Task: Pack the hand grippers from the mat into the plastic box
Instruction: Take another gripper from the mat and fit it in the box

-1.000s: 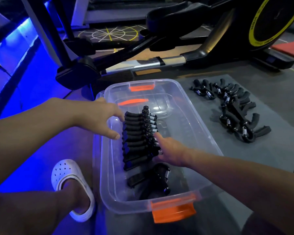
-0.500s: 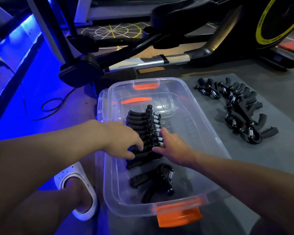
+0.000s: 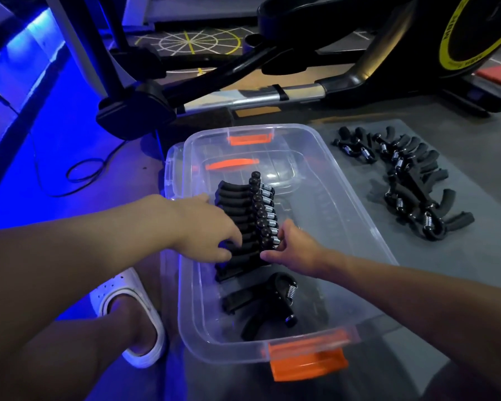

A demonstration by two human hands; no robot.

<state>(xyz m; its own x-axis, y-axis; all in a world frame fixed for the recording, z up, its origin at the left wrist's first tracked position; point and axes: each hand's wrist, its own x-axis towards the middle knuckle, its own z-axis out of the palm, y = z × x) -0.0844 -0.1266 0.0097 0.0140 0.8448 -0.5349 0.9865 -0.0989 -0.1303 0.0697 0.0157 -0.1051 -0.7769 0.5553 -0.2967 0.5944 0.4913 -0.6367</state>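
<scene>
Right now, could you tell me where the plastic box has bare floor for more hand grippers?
Free: the strip between the row of hand grippers and the right wall of the plastic box, and the far end by the orange latch. Crowded: the left side, where left hand and right hand hold it, and the near end, with a loose hand gripper.

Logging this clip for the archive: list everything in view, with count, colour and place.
plastic box: one, clear with orange latches, centre.
packed hand grippers: roughly ten, black, rowed inside the box.
loose hand gripper: one, black, box's near end.
unpacked hand grippers: tangled pile, black, on the mat.
mat: one, grey, right of the box.
exercise machine: one, black with yellow ring, behind.
cable: one, dark, floor left.
shoe: one, white, left of the box.
left hand: one, on the row's handles.
right hand: one, pinching the row's near end.
</scene>
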